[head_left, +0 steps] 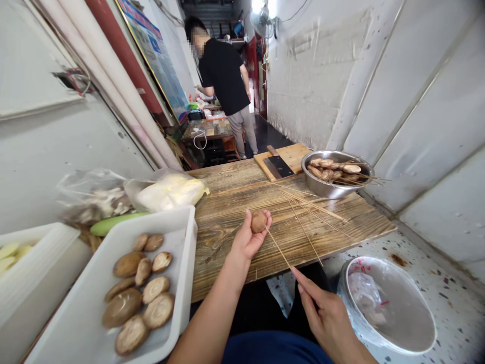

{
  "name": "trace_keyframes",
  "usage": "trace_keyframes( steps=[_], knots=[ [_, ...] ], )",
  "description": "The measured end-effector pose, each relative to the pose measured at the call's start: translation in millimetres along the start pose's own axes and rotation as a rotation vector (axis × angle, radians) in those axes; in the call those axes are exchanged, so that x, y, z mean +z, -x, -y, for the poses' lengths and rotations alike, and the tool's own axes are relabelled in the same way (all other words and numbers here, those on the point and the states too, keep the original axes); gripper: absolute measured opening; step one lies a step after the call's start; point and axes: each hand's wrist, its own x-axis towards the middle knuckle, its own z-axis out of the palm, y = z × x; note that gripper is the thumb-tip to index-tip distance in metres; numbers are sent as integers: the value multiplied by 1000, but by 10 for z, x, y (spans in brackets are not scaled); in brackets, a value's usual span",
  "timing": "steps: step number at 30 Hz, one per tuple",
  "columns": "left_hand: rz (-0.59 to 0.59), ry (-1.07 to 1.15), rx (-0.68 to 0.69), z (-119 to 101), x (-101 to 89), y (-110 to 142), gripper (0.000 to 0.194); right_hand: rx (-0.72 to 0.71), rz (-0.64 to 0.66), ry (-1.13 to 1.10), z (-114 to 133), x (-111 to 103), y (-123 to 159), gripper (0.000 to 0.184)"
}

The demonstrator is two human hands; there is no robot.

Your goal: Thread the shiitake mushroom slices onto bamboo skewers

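My left hand (248,240) is closed around a brown mushroom cap (258,221), held just above the wooden table (223,202). Between thumb and fingers, my right hand (322,308) pinches the near end of a thin bamboo skewer (279,247). The skewer's far end meets the edge of the mushroom; whether it has gone in I cannot tell. Several loose skewers (318,206) lie to the right on the tabletop. On my left, a white tray (188,253) holds several mushrooms (155,290), some cap up and some gill side up.
A steel bowl (329,191) of skewered mushrooms stands at the right, beside a cutting board (297,154) bearing a cleaver (279,166). Bagged vegetables (170,192) sit behind the tray. A lined bucket (409,303) is on the floor at right. Another person (227,76) stands beyond the table.
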Motion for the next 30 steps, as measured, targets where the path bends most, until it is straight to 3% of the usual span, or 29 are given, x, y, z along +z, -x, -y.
trace_keyframes(
  steps=[14, 23, 30],
  knots=[
    [33, -94, 37, 57, 94, 100, 24, -21, -20, 14, -6, 12, 30, 39],
    [55, -175, 39, 55, 142, 180, 14, -53, -65, 22, -82, 153, 75, 39],
    [105, -273, 79, 112, 143, 225, 11, -76, -130, 51, -60, 270, -51, 39]
  ],
)
